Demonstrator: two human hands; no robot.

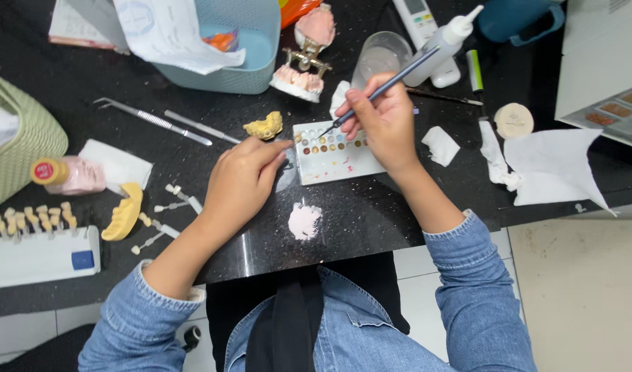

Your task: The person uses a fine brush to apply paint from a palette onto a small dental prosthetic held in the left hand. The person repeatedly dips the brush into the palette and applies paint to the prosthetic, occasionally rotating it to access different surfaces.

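— Brush [381, 88] in the right hand [381, 120], pinched between thumb and fingers like a pen, its tip dipping into the row of small colour wells on the white palette [333, 160].

— And the left hand [244, 182]?

— Fingers together, flat on the black counter [371, 213], fingertips touching the palette's left edge.

— What's around it?

— A yellow dental cast [264, 126] just beyond the left hand, a pinkish powder smear [304, 220] nearer the person, an articulator with pink models [303, 65] behind the palette, a clear cup [379, 56] beside it, and crumpled tissues [441, 145] to the right.
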